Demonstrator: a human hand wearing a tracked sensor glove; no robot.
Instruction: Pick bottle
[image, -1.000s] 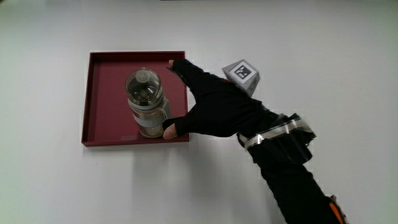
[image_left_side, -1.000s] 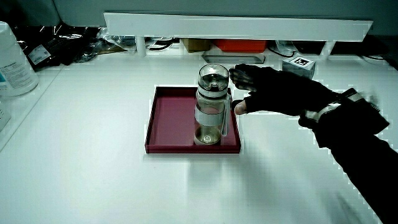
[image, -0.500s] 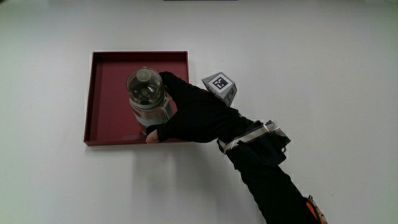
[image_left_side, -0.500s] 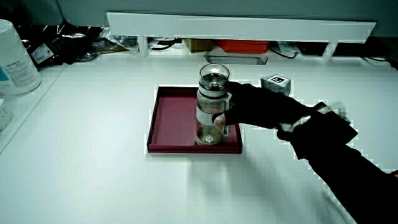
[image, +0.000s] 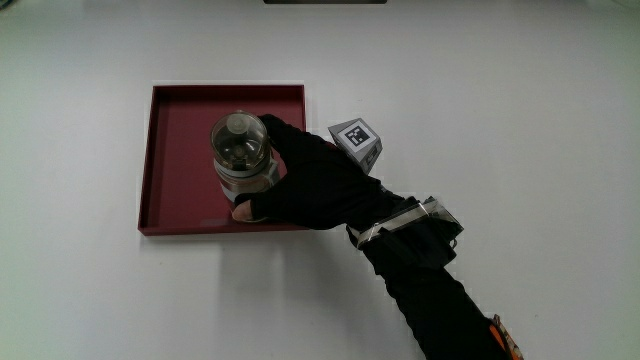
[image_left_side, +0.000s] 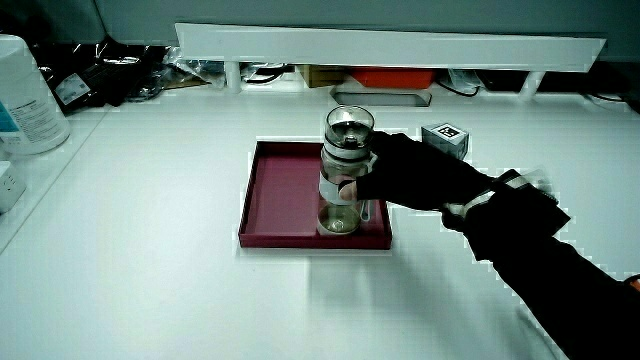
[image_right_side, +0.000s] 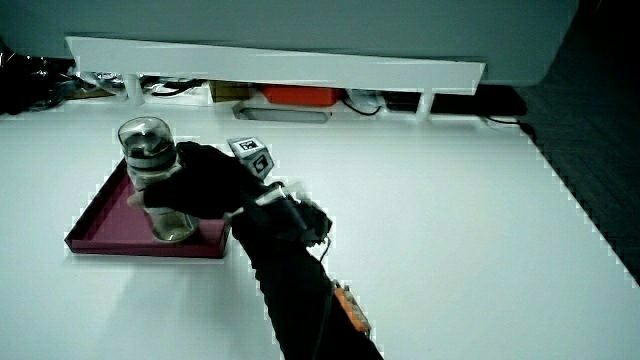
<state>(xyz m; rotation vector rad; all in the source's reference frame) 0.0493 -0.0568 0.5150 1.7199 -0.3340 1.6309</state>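
A clear bottle (image: 241, 155) with a pale label band stands upright in a dark red tray (image: 178, 125). Both side views show the bottle (image_left_side: 343, 170) (image_right_side: 158, 178) upright, close to the tray wall nearest the person. The gloved hand (image: 300, 180) is wrapped around the bottle's body, fingers curled about it and thumb tip showing at the base. In both side views the hand (image_left_side: 400, 175) (image_right_side: 205, 180) grips the bottle at label height. The patterned cube (image: 355, 142) sits on the back of the hand.
A low white partition (image_left_side: 390, 45) runs along the table's edge farthest from the person, with clutter under it. A large white container (image_left_side: 25, 95) stands at the table's side edge. The forearm (image: 430, 280) reaches in from the person's side.
The hand moved in from beside the tray and closed around the bottle. The bottle stands in about the same spot in the tray.
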